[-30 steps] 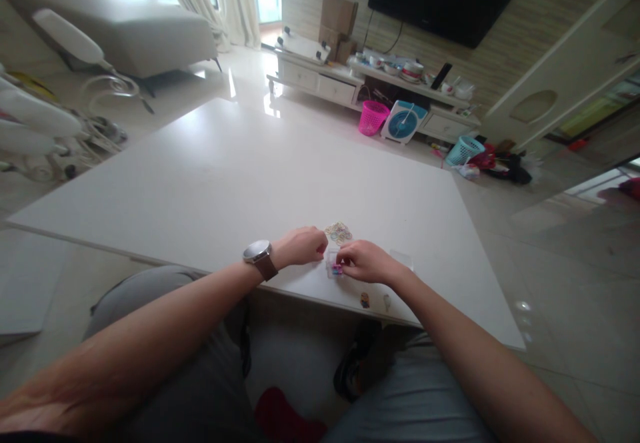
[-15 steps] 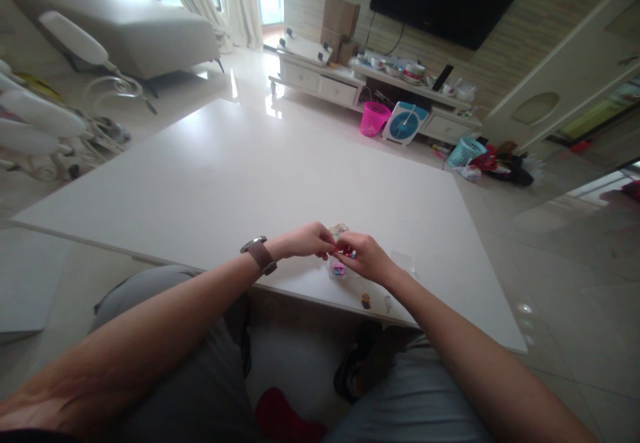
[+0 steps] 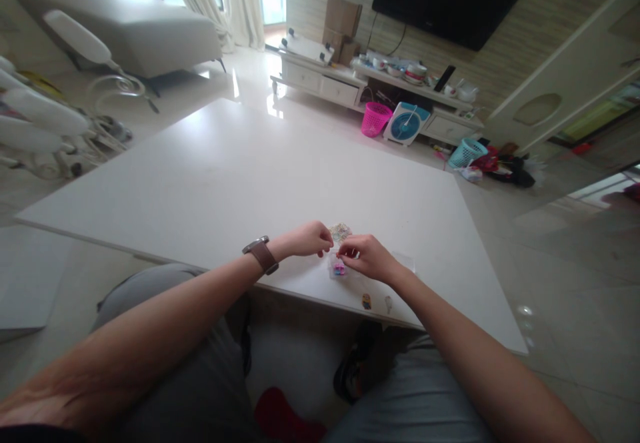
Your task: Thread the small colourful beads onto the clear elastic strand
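Note:
Over the near part of the white table [image 3: 280, 183], my left hand [image 3: 316, 239] has its fingers pressed together; what they hold, if anything, is too small to make out. Just to its right my right hand [image 3: 361, 255] pinches something tiny and reddish at its fingertips. Below the fingertips sits a small clear box [image 3: 332, 271] with pink and blue pieces [image 3: 339, 268] in it. A pile of small multicoloured bits [image 3: 341, 231] lies just beyond my hands. Near the table's edge are a small yellow and dark figure [image 3: 367, 301] and a small pale item [image 3: 389, 304].
A clear flat lid or tray [image 3: 405, 261] lies right of my right hand. Past the table stand a pink basket [image 3: 375, 120], a blue and white fan [image 3: 406, 123] and a low white cabinet [image 3: 310, 80]. White chairs [image 3: 45, 113] are at the left.
My hands were together at the fingertips and are now slightly apart. More of the clear box and the pile beyond it shows between them.

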`<state>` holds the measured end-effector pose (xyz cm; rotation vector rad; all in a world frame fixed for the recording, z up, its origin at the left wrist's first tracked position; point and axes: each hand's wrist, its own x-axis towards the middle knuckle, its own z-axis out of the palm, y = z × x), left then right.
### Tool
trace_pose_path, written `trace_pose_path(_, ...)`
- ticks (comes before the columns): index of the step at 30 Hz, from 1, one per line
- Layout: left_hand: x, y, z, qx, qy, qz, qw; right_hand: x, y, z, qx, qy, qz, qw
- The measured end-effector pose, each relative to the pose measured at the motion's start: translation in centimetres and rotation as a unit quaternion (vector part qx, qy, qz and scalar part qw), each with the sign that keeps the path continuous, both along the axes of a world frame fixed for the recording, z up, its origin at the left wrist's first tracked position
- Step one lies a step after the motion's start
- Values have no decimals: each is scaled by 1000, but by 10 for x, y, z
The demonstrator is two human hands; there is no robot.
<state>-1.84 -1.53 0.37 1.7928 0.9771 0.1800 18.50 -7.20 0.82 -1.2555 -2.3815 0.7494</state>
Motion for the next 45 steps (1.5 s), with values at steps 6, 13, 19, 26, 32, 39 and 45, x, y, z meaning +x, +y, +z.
trace_pose_path(6, -1, -1, 1, 18, -3, -5, 1000, 1, -2, -4, -6, -54, 57, 997)
trace_pose_path(13, -1, -1, 1, 35, 4, -2, 999, -2, -3, -6, -1, -96, 73, 993)
trace_pose_path(19, -6, -1, 0, 205, 73, 10, 976, 4, 0, 5, -32, -101, 68, 992)
trace_pose_path(26, -13, -2, -12, 316, 143, -15, 938, 0, -3, -2, -41, -107, 109, 987)
trace_pose_path(32, -11, 1, -20, 307, 148, -23, 940, 0, -3, -2, -40, -120, 108, 986)
trace_pose_path(39, -9, 1, -21, 305, 156, -31, 939, -1, -4, -1, -41, -113, 118, 986)
trace_pose_path(45, -8, 2, -25, 305, 151, -34, 940, -3, -6, -5, -25, -149, 111, 982)
